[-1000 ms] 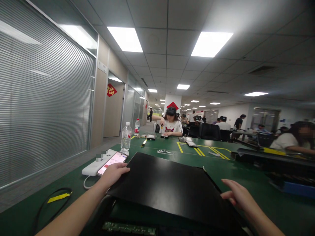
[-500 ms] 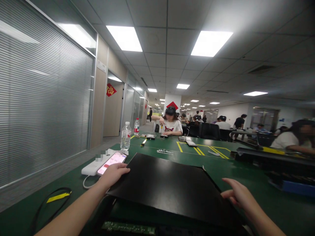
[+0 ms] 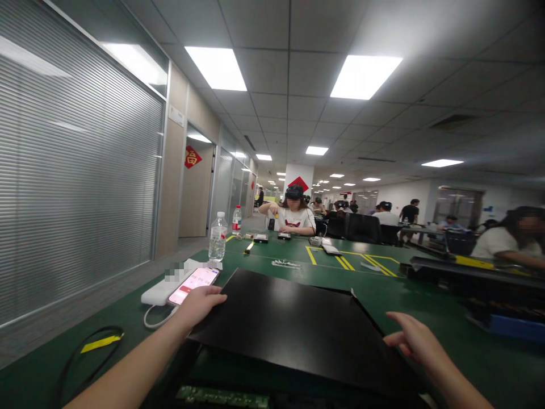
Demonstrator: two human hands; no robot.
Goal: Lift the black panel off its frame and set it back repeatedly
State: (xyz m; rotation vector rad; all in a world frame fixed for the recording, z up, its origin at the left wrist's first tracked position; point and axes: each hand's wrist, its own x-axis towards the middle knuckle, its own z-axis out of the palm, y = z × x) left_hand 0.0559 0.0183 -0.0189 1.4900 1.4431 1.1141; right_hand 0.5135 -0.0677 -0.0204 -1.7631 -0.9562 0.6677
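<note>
A large black sheet (image 3: pixel 293 324) lies tilted in front of me over a dark frame. A green circuit board (image 3: pixel 221 396) shows below its near edge. My left hand (image 3: pixel 203 307) is closed on the sheet's left edge, thumb on top and the other fingers hidden beneath. At the right edge my right hand (image 3: pixel 411 338) has its index finger stretched out and apart from the thumb side, its other fingertips touching or very near the sheet's edge.
Left of the sheet are a lit phone (image 3: pixel 193 286), a white power strip (image 3: pixel 159 291), a water bottle (image 3: pixel 218 238) and a black strap (image 3: pixel 63 363). A dark device (image 3: pixel 460 278) stands right. Across the green table (image 3: pixel 255 262) sits a person (image 3: pixel 296 218).
The person across the table has lowered the raised arm slightly. My hands and the black sheet have hardly moved.
</note>
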